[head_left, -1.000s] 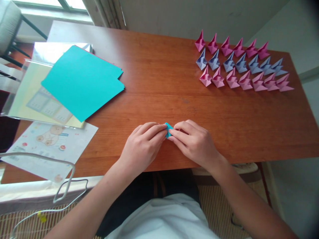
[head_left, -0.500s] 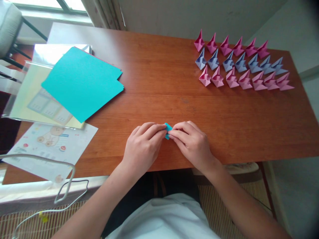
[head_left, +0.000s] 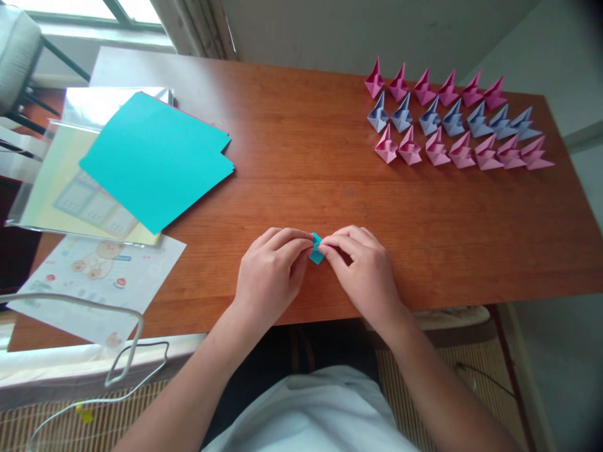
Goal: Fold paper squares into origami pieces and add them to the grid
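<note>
Right hand (head_left: pixel 362 263) has turned slightly inward since the earlier frame. Together with the left hand (head_left: pixel 271 267), it pinches one small turquoise paper (head_left: pixel 316 257), which lies between the fingertips of both; neither hand is nearer. Its visible part is longer from front to back, though fingers cover some. On the table (head_left: pixel 292 157), at back right, stand six magenta folds (head_left: pixel 424 92), seven lilac folds (head_left: pixel 429 119) and seven pink folds (head_left: pixel 437 151).

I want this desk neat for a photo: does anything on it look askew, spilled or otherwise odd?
Nothing looks spilled. The teal sheets lie skewed, their right-hand corners out of line. The dark pink row has six folded figures, while the blue row and light pink row have seven each.
</note>
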A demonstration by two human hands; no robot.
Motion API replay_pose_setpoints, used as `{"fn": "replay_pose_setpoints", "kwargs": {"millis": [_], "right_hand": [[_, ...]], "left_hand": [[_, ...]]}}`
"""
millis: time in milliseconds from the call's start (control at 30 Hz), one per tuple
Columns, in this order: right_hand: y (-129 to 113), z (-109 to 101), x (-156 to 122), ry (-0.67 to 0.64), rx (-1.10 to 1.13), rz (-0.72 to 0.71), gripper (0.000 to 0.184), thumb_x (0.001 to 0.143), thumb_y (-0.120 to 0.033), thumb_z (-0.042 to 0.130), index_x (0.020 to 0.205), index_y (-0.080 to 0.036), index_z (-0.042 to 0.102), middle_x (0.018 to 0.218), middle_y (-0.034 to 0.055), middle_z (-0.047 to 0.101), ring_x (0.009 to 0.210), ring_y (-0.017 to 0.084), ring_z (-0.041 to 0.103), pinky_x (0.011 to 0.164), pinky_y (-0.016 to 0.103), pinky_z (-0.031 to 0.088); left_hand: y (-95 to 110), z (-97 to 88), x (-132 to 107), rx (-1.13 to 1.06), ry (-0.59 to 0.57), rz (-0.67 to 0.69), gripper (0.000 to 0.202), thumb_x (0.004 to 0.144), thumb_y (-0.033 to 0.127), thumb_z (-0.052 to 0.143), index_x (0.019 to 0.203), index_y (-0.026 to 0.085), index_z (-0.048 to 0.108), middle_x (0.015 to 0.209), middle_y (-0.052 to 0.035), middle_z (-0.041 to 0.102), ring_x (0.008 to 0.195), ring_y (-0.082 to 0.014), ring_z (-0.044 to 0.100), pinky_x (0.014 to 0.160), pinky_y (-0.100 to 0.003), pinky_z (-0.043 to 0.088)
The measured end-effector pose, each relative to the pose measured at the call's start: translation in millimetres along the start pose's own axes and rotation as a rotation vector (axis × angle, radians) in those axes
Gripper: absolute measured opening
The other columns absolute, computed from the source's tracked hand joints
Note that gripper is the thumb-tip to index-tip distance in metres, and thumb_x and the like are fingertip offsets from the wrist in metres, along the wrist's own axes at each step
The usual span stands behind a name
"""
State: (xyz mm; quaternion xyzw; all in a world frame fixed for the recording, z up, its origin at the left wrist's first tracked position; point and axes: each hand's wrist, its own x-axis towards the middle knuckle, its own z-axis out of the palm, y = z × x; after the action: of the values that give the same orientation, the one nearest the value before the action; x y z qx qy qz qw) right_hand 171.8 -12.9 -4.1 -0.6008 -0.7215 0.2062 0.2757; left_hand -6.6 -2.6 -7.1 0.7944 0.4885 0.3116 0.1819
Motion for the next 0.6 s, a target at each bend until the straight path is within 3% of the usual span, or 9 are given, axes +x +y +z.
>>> {"fn": "replay_pose_setpoints", "kwargs": {"millis": [167, 600], "right_hand": [[0.3, 0.1, -0.6, 0.0, 0.014, -0.011, 0.01, 0.097, -0.026, 0.066, 0.098, -0.025, 0.075, 0.092, 0.0049, 0.073, 0.089, 0.022, 0.064, 0.081, 0.037, 0.051], [0.5, 0.2, 2.3, 0.002, 0.021, 0.005, 0.014, 0.098, -0.026, 0.064, 0.1, -0.025, 0.077, 0.092, 0.005, 0.074, 0.089, 0.022, 0.065, 0.081, 0.037, 0.052]], "left_hand": [[-0.8, 1.5, -1.7, -0.024, 0.025, 0.013, 0.011, 0.097, 0.018, 0.062, 0.094, 0.02, 0.073, 0.104, -0.0042, 0.079, 0.091, -0.0197, 0.069, 0.082, -0.035, 0.058], [-2.6, -2.1, 0.5, -0.01, -0.013, 0.002, 0.012, 0.097, 0.019, 0.06, 0.096, 0.02, 0.072, 0.105, -0.0051, 0.077, 0.094, -0.0196, 0.07, 0.084, -0.034, 0.058]]}}
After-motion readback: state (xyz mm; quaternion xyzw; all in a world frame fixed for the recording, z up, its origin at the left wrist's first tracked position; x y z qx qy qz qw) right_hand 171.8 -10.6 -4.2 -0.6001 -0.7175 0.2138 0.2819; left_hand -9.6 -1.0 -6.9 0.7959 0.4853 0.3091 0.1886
